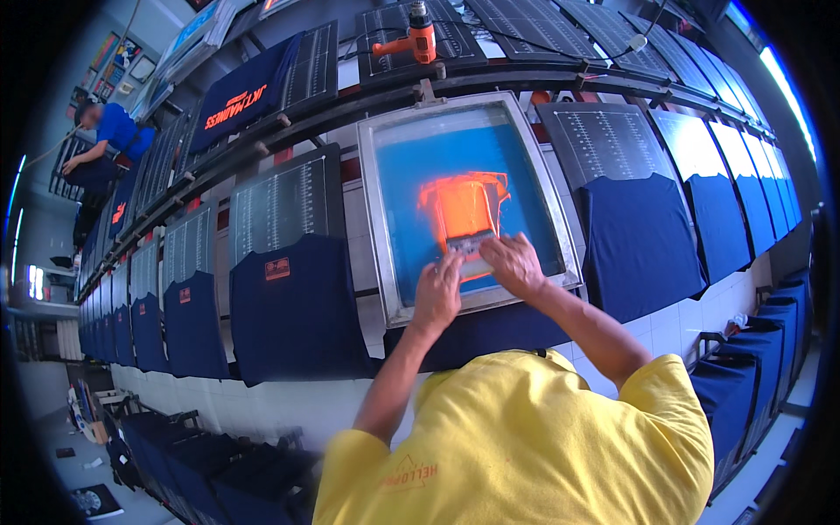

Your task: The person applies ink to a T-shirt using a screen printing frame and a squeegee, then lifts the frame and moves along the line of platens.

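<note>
A squeegee [470, 244] rests across the screen printing frame [374, 219], gripped at its two ends. My left hand [438, 293] is closed on its left end, and my right hand [514, 264] is closed on its right end. Bright orange ink [464, 203] covers a patch of the blue mesh [407, 166] just beyond the squeegee, with thin streaks along its right side. The frame has a pale metal rim and lies over a dark navy shirt [490, 331], whose lower part shows beneath its near edge. My fingers partly hide the squeegee.
Dark boards with navy shirts [643, 245] run along both sides; a left shirt [293, 306] bears a small orange print. An orange heat gun [418, 39] stands beyond the rail [350, 105]. A person in blue [114, 131] is at the far left. More draped shirts [726, 376] hang at right.
</note>
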`<state>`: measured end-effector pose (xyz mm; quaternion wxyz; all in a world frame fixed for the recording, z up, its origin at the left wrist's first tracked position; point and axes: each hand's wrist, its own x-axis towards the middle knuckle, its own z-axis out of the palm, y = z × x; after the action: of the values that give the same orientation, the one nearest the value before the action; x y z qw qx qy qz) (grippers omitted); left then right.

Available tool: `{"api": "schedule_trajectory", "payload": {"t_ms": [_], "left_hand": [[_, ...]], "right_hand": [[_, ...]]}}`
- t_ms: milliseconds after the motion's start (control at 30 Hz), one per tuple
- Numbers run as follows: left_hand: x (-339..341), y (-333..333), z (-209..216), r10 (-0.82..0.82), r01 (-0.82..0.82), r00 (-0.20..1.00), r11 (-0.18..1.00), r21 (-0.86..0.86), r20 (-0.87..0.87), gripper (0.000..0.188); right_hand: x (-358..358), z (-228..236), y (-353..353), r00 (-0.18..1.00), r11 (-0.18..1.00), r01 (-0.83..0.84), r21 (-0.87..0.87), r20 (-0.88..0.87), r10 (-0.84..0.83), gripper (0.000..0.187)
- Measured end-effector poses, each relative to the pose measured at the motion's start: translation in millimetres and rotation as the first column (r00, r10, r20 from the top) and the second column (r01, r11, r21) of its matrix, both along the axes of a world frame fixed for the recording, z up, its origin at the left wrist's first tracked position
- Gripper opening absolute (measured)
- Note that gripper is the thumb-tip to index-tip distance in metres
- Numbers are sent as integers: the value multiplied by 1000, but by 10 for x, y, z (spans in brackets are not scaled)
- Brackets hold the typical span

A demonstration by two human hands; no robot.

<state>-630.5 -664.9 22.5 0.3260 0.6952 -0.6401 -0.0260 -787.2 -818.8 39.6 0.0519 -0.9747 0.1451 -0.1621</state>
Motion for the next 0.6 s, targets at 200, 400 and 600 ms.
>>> {"api": "schedule_trajectory", "payload": {"t_ms": [200, 400, 600], "left_hand": [[722, -770, 172, -61, 60, 982, 998, -14, -179, 37], [358, -405, 289, -45, 41, 998, 992, -120, -31, 39], [-338, 341, 236, 17, -16, 1000, 998, 59, -11, 44]], "right_hand": [[715, 79, -698, 995, 999, 33, 37, 92, -37, 26], [320, 197, -383, 983, 1000, -3, 31, 183, -3, 32], [-302, 153, 305, 993, 995, -37, 88, 111, 27, 31]]}}
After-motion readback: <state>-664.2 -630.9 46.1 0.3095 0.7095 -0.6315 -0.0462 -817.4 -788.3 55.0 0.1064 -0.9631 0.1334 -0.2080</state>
